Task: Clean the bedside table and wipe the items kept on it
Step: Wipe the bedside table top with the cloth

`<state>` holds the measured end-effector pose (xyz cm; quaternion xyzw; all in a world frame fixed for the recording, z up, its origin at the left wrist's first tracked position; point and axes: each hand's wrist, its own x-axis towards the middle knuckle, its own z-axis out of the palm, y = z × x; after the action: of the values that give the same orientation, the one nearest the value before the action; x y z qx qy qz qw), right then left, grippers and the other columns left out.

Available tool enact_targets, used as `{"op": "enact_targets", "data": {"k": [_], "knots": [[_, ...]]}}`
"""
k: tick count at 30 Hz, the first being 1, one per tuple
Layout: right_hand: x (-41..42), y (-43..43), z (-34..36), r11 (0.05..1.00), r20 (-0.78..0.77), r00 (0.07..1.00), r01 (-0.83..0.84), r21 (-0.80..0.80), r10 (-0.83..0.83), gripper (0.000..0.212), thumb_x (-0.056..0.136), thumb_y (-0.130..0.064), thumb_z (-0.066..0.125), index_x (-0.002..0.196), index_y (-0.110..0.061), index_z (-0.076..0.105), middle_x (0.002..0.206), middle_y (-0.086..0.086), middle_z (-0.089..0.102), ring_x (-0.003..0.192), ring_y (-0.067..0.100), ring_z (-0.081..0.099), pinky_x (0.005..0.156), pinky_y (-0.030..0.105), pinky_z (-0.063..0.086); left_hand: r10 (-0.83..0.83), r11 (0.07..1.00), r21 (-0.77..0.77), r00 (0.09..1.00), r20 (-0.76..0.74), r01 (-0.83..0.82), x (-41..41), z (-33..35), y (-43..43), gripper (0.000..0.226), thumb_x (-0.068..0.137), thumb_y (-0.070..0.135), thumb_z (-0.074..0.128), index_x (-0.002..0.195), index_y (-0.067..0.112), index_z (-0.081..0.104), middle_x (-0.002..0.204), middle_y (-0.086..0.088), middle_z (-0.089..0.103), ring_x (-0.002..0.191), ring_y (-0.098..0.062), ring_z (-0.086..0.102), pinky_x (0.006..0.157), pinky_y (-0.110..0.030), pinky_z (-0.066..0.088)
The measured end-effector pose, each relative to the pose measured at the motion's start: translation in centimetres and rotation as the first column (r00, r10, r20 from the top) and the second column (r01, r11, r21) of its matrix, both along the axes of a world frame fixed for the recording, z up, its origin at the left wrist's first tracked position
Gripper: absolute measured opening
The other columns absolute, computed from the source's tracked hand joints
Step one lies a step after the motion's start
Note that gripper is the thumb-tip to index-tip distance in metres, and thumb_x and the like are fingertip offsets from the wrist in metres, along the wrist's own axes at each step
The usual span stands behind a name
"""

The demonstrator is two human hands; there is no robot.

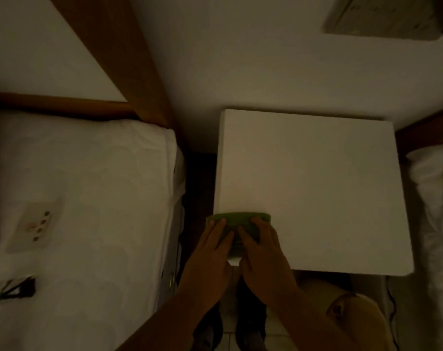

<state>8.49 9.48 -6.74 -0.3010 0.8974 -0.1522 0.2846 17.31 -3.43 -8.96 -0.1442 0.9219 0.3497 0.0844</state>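
Dim head view. White bedside table [316, 178] top, square, betw two beds. Green cloth [237, 217] folded, lies on table's near-left corner, partly over the left edge. Left hand [210, 254] and right hand [262, 249] both flat on cloth, palms down, fingers spread and pressing, not pinching; hands side by side, nearly touching. On left bed [88, 198], white sheet: remote control [36, 224] w/ round buttons, and black cable [15, 290] near lower-left edge. Wooden headboard [63, 105] behind. Pillow [433, 198] at right.
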Motion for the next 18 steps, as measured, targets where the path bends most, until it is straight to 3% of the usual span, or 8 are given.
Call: {"op": "enact_targets", "data": {"k": [3, 5, 7, 9, 12, 15, 18], "knots": [[-0.8, -0.6, 0.4, 0.997, -0.013, 0.997, -0.074, -0.026, 0.073, 0.045, 0.093, -0.022, 0.05, 0.137, -0.014, 0.05, 0.147, 0.013, 0.035, 0.136, 0.029, 0.032, 0.101, 0.037, 0.047, 0.159, 0.977, 0.147, 0.987, -0.02, -0.155, -0.4, 0.6, 0.1, 0.037, 0.094, 0.007, 0.052, 0.131, 0.005, 0.055, 0.15, -0.01, 0.034, 0.132, -0.018, 0.041, 0.112, -0.023, 0.031], [-1.9, -1.5, 0.8, 0.995, -0.105, 0.99, -0.095, -0.033, 0.091, 0.029, 0.091, -0.022, 0.05, 0.117, -0.015, 0.061, 0.129, 0.01, 0.051, 0.115, 0.027, 0.049, 0.089, 0.038, 0.048, 0.263, 0.946, 0.2, 0.965, -0.012, -0.255, -1.0, 1.0, 0.0, 0.03, 0.097, 0.008, 0.049, 0.125, 0.005, 0.059, 0.144, -0.006, 0.041, 0.12, -0.014, 0.05, 0.104, -0.023, 0.042], [-3.6, -2.5, 1.1, 0.994, -0.169, 0.98, -0.111, -0.019, 0.106, 0.025, 0.085, -0.021, 0.055, 0.109, -0.015, 0.059, 0.121, 0.007, 0.052, 0.106, 0.025, 0.051, 0.087, 0.038, 0.045, 0.33, 0.923, 0.212, 0.944, -0.006, -0.322, -1.3, 1.1, -0.2, 0.03, 0.096, 0.009, 0.05, 0.125, 0.006, 0.059, 0.141, -0.003, 0.043, 0.117, -0.015, 0.053, 0.101, -0.027, 0.047], [-5.0, -3.5, 1.1, 0.985, -0.178, 0.969, -0.173, 0.001, 0.17, 0.041, 0.082, -0.021, 0.061, 0.121, -0.014, 0.054, 0.131, 0.009, 0.047, 0.115, 0.025, 0.047, 0.092, 0.041, 0.045, 0.326, 0.934, 0.156, 0.945, -0.01, -0.32, -1.1, 1.0, -0.2, 0.034, 0.095, 0.012, 0.052, 0.129, 0.01, 0.056, 0.143, -0.004, 0.041, 0.123, -0.016, 0.05, 0.104, -0.026, 0.044], [-6.0, -4.9, 0.8, 0.951, -0.135, 0.943, -0.295, 0.093, 0.306, 0.059, 0.084, -0.033, 0.064, 0.137, -0.018, 0.042, 0.136, 0.007, 0.042, 0.119, 0.024, 0.044, 0.097, 0.04, 0.044, 0.24, 0.971, 0.018, 0.971, 0.01, -0.24, -0.5, 0.8, 0.1, 0.046, 0.095, 0.02, 0.053, 0.139, 0.012, 0.046, 0.15, -0.01, 0.034, 0.134, -0.024, 0.038, 0.109, -0.036, 0.041], [-6.0, -5.2, 0.1, 0.919, -0.106, 0.919, -0.364, 0.153, 0.381, 0.063, 0.079, -0.045, 0.065, 0.132, -0.021, 0.042, 0.126, 0.005, 0.043, 0.109, 0.022, 0.045, 0.087, 0.038, 0.046, 0.213, 0.974, -0.1, 0.973, 0.085, -0.204, 0.2, 0.7, 0.7, 0.06, 0.088, 0.025, 0.062, 0.143, 0.011, 0.041, 0.149, -0.015, 0.035, 0.136, -0.031, 0.036, 0.108, -0.048, 0.039], [-5.7, -4.3, -0.4, 0.914, -0.135, 0.912, -0.358, 0.191, 0.386, 0.058, 0.077, -0.053, 0.063, 0.122, -0.022, 0.043, 0.114, 0.001, 0.046, 0.101, 0.019, 0.047, 0.08, 0.032, 0.045, 0.212, 0.967, -0.179, 0.963, 0.165, -0.182, 1.3, 0.5, 2.4, 0.072, 0.076, 0.026, 0.075, 0.14, 0.009, 0.046, 0.145, -0.019, 0.043, 0.128, -0.036, 0.047, 0.1, -0.052, 0.043]]}}
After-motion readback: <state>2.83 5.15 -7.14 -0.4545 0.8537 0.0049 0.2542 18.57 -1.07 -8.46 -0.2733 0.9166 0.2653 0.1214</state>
